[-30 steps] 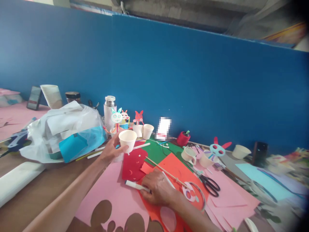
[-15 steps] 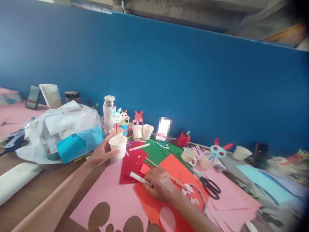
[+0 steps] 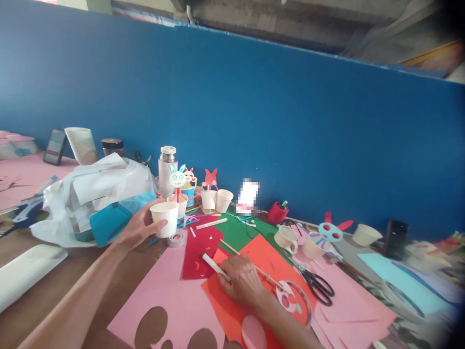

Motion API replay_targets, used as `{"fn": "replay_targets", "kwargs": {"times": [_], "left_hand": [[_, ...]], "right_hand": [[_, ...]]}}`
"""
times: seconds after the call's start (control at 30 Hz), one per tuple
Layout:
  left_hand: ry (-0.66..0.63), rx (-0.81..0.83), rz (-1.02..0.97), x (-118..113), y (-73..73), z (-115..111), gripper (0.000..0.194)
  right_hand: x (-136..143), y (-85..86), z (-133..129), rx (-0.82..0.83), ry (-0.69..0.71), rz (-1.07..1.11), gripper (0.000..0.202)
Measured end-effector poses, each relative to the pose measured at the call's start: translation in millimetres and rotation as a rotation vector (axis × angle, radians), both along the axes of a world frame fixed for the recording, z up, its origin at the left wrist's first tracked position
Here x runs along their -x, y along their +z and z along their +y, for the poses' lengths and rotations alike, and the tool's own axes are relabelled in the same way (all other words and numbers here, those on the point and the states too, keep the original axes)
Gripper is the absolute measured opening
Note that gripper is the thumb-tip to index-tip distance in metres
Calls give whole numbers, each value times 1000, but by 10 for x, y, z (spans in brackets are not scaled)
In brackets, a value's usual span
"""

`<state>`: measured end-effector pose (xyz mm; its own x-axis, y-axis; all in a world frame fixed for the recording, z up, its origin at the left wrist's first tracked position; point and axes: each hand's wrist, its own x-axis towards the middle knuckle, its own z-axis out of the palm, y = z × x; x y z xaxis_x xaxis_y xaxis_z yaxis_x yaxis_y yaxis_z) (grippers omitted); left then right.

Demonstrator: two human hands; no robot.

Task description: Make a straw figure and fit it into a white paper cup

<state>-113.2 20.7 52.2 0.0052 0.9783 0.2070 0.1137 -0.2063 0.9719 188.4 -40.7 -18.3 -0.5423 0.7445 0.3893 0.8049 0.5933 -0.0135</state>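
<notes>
A white paper cup (image 3: pixel 166 219) is upright in my left hand (image 3: pixel 140 228), its thumb across the front and the other fingers behind. My right hand (image 3: pixel 241 278) rests low over the orange paper (image 3: pixel 259 249), fingers curled round a white marker (image 3: pixel 211 263) that points up and left. Beneath the right hand and forearm runs a thin wooden stick (image 3: pixel 229 246). A pink and white paper piece (image 3: pixel 288 296) lies by the forearm. Just behind the held cup stands a white rabbit-face figure (image 3: pixel 178 178) in another cup.
Black-handled scissors (image 3: pixel 319 287) lie right of my right hand. Pink paper with cut-out holes (image 3: pixel 170 291) covers the front. A plastic bag (image 3: pixel 61 213) and stacked cups (image 3: pixel 80 144) are at left. A mug (image 3: pixel 284 237) and blue rabbit figure (image 3: pixel 330 231) stand right; a blue partition (image 3: pixel 290 121) rises behind.
My left hand has moved a little left with the cup, uncovering a tape roll and the cup behind. My right hand still grips the marker, whose tip has shifted slightly right.
</notes>
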Motion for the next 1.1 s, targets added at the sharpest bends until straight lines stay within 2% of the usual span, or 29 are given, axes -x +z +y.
{"fn": "replay_targets", "kwargs": {"times": [0.13,0.33,0.57,0.67,0.73,0.83,0.93,1.1], "left_hand": [[-172,2,44,-186,-56,-42,80],[-286,-13,171,-422,-137,-123,74],[-198,-114,252,-746,-359,-174,74],[-169,-148,278,-809,-427,-161,75],[-177,-155,273,-817,-406,-116,76],[-260,-159,247,-855,-315,19,77],[-319,-196,260,-995,-266,215,79],[-400,-172,223,-1348,-398,555,79]], "right_hand": [[3,13,-5,3,-80,-7,8],[-18,24,13,11,-160,-7,4],[-65,87,89,-25,-276,-31,4],[-80,87,105,-24,-285,-34,4],[-74,69,102,-21,-236,-38,3],[-48,44,76,-27,-149,-40,4],[-22,44,37,-40,-89,-25,5],[2,55,7,-21,-63,-21,4]]}}
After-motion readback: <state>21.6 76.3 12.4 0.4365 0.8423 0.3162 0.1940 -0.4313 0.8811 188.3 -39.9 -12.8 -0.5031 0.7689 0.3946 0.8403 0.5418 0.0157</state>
